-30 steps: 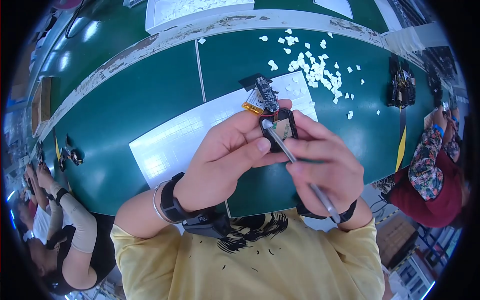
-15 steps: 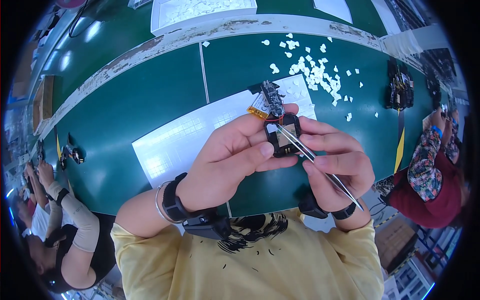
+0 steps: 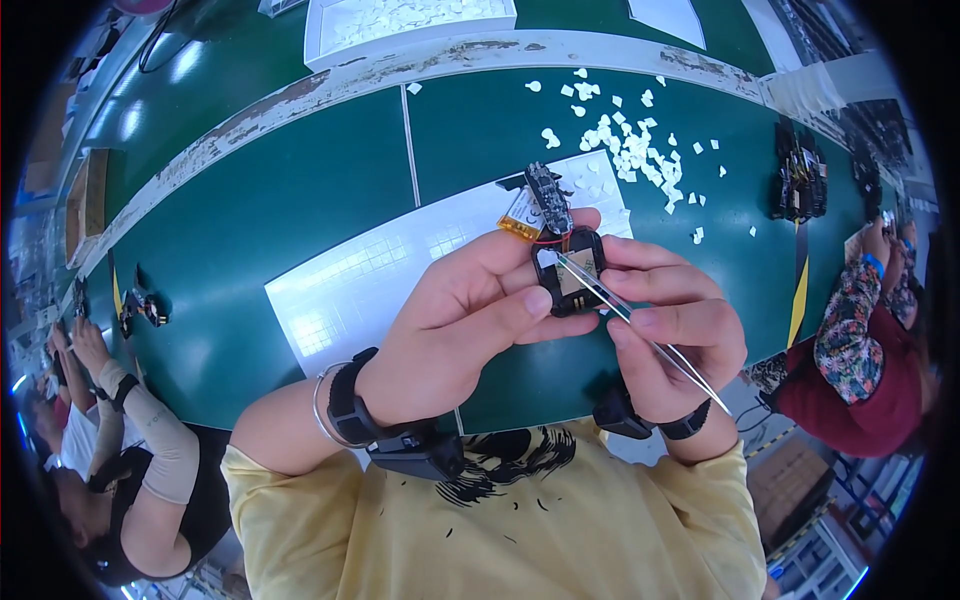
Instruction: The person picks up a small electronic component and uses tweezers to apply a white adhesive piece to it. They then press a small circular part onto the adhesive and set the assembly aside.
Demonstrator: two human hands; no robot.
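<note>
My left hand (image 3: 465, 315) is closed around a small black device housing (image 3: 584, 299), holding it by its edges above the table. Thin red wires link the housing to a circuit board (image 3: 548, 197) and a silver battery pouch with an orange end (image 3: 521, 217), both sticking out past its far edge. Metal tweezers (image 3: 650, 343) are pinched in my right hand (image 3: 685, 340). Their tips reach into the housing beside a small white piece (image 3: 548, 258) at its upper left; whether they grip it I cannot tell. A tan patch covers part of the housing's inside.
Behind my hands lies a white sheet (image 3: 340, 300). Loose white pieces (image 3: 635, 150) are scattered beyond it, and a white box (image 3: 410, 30) of them stands farther back. Black devices (image 3: 799, 180) are piled at right. Other people sit at both sides.
The housing and both hands have shifted very slightly. The tweezers stay inside the housing, near the white piece; their arms look a little farther apart at the back end.
</note>
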